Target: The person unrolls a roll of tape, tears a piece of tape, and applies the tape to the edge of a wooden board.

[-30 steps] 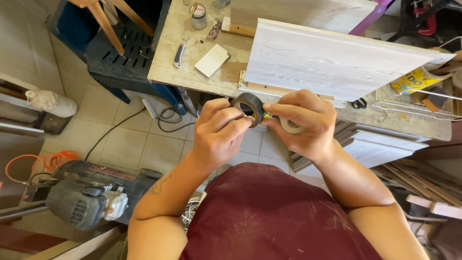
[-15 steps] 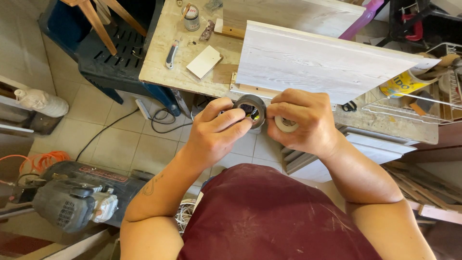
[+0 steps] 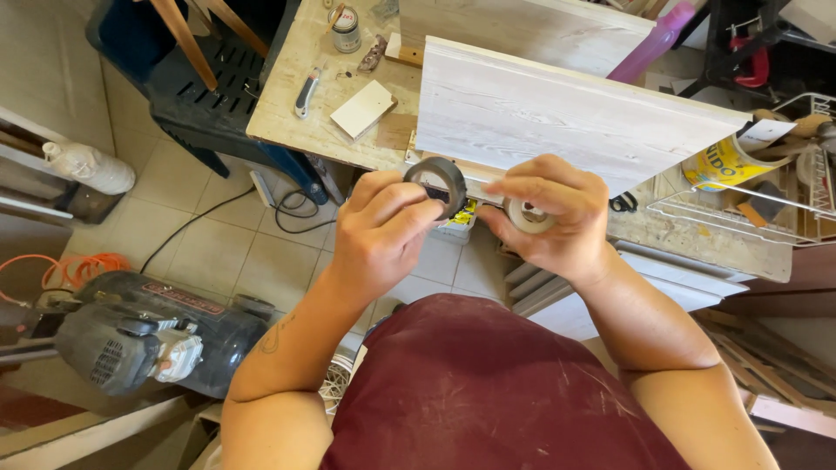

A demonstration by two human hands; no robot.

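My left hand point(image 3: 379, 231) holds a roll of black tape point(image 3: 438, 180) upright between thumb and fingers, in front of my chest. Close to its right, my right hand point(image 3: 553, 218) is curled around a smaller whitish tape roll point(image 3: 527, 214), its fingertips reaching toward the black roll. Both hands hover just in front of a pale wood-grain board point(image 3: 566, 113) that lies across a workbench point(image 3: 305, 122).
On the workbench lie a small white block point(image 3: 364, 109), a utility knife point(image 3: 303, 93) and a small tin point(image 3: 347, 29). A motor-driven machine point(image 3: 139, 335) sits on the tiled floor at left. A wire basket point(image 3: 766, 187) with a yellow can is at right.
The view has shifted so the hands sit a little higher and nearer the board. My hands have drawn slightly apart, with the black roll now clearly in the left hand alone.
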